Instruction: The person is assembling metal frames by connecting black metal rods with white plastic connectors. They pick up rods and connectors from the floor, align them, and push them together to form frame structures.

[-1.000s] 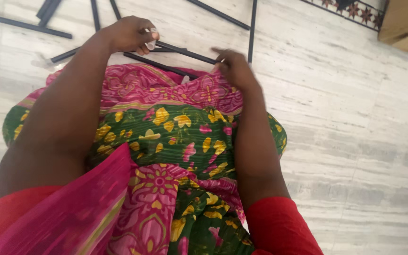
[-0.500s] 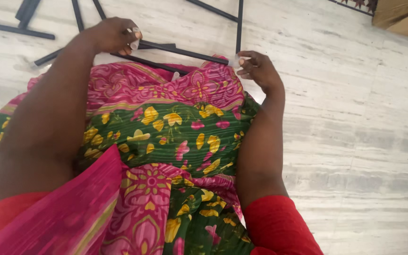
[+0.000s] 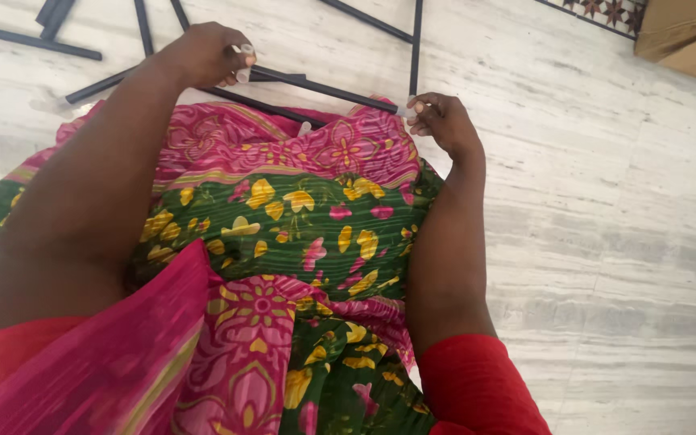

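A thin black metal rod with a pale end cap lies slanted over the top edge of a pink and green flowered cloth. My left hand closes around the rod's upper left part. My right hand pinches the rod's lower right end at the cap. The cloth covers my lap and hides the floor beneath both arms.
Several more black rods lie scattered on the pale marble floor at the top left, and one runs upright near the top middle. A brown cardboard box sits at the top right beside a patterned tile strip.
My right hand has slid right along the rod to its capped end. The view has shifted, so the rods now sit further left.
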